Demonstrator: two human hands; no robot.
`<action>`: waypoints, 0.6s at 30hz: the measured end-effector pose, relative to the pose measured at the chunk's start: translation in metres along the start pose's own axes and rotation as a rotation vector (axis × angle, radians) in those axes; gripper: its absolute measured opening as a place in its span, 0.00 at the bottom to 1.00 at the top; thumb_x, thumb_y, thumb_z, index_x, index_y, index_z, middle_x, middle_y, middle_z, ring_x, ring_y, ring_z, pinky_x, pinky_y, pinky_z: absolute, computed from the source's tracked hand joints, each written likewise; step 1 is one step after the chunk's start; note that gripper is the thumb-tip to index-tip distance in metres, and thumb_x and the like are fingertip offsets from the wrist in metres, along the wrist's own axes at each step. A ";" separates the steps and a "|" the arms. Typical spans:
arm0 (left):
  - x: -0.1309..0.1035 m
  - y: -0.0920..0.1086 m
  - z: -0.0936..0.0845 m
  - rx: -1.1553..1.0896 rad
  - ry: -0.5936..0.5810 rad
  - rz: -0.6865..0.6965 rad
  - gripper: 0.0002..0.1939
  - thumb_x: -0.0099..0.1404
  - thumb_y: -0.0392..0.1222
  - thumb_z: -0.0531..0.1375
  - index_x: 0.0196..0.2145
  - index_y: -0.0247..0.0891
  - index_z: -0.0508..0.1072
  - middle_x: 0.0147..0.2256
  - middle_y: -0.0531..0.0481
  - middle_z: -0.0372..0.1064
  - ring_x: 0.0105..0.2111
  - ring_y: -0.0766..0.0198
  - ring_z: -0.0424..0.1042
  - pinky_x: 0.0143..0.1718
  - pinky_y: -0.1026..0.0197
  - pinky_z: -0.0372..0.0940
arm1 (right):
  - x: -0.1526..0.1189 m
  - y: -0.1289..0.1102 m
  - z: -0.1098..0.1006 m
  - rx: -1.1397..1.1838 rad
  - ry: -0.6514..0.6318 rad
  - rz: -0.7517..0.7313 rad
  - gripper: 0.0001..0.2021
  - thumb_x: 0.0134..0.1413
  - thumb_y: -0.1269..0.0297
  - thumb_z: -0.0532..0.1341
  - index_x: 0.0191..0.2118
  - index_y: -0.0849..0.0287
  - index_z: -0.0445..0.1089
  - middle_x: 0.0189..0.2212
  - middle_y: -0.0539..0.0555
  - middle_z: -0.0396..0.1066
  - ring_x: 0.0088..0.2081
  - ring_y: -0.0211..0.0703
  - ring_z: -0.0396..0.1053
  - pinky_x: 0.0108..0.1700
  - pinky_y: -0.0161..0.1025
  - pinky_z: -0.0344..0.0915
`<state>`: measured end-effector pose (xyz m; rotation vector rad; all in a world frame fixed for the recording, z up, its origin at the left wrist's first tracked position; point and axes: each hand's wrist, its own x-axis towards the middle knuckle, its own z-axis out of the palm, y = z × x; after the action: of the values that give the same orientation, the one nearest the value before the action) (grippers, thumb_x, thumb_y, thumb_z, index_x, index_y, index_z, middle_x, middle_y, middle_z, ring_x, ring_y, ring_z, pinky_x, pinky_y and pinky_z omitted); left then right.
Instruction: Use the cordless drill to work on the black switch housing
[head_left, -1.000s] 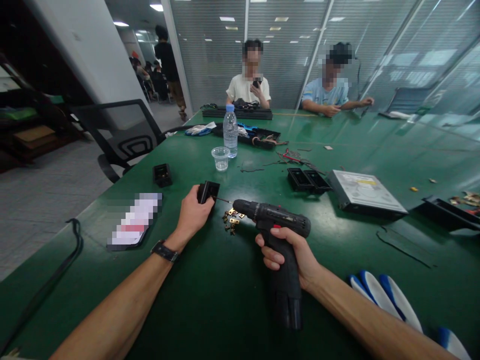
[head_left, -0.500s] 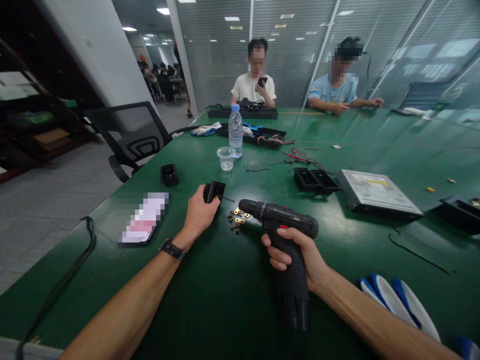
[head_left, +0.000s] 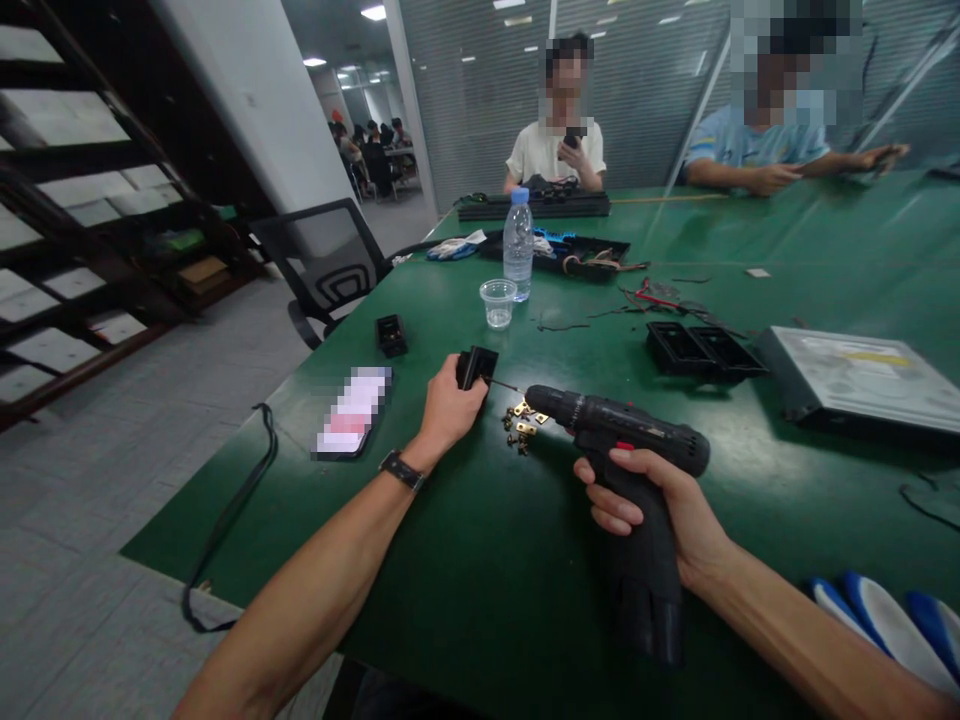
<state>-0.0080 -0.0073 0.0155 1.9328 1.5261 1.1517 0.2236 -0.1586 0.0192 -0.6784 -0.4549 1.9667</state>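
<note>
Your left fingers (head_left: 478, 394) were clamped on the black box (head_left: 484, 360), left of the drill (head_left: 646, 430) gripped by your right fingers (head_left: 615, 508); its thin bit (head_left: 505, 385) pointed left and slightly far, meeting the box.

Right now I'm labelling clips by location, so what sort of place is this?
Probably an office meeting room: a long table, a mesh-backed chair and a glass partition.

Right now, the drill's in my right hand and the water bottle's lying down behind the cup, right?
Not lying down: the head view shows the water bottle upright behind the cup, with the drill in your right hand.
</note>
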 end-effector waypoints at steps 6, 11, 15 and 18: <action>0.001 -0.001 0.001 0.013 0.000 0.003 0.09 0.61 0.41 0.60 0.40 0.37 0.69 0.32 0.51 0.69 0.30 0.64 0.66 0.32 0.63 0.58 | 0.000 0.000 0.002 -0.018 0.014 -0.003 0.17 0.63 0.61 0.55 0.35 0.69 0.76 0.16 0.48 0.53 0.20 0.34 0.45 0.23 0.33 0.52; 0.000 -0.001 0.001 0.010 -0.002 0.004 0.09 0.61 0.41 0.60 0.40 0.37 0.69 0.30 0.52 0.68 0.29 0.64 0.65 0.31 0.63 0.57 | -0.002 0.000 0.002 -0.020 0.022 0.000 0.17 0.62 0.60 0.56 0.35 0.69 0.75 0.15 0.47 0.53 0.19 0.33 0.45 0.24 0.33 0.53; -0.001 0.000 0.000 0.009 -0.009 -0.006 0.09 0.62 0.41 0.59 0.41 0.37 0.70 0.32 0.51 0.70 0.30 0.64 0.66 0.32 0.63 0.58 | -0.002 0.000 0.002 -0.008 0.020 0.012 0.16 0.62 0.60 0.56 0.36 0.69 0.75 0.16 0.47 0.53 0.19 0.34 0.47 0.24 0.33 0.53; -0.001 -0.001 0.000 -0.003 -0.008 0.001 0.10 0.62 0.42 0.59 0.42 0.37 0.70 0.33 0.50 0.71 0.31 0.63 0.68 0.34 0.63 0.59 | -0.002 0.000 0.001 -0.008 0.013 0.003 0.16 0.62 0.60 0.56 0.35 0.69 0.75 0.16 0.47 0.53 0.19 0.33 0.46 0.24 0.33 0.53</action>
<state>-0.0087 -0.0078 0.0149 1.9337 1.5189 1.1452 0.2238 -0.1604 0.0203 -0.6964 -0.4540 1.9634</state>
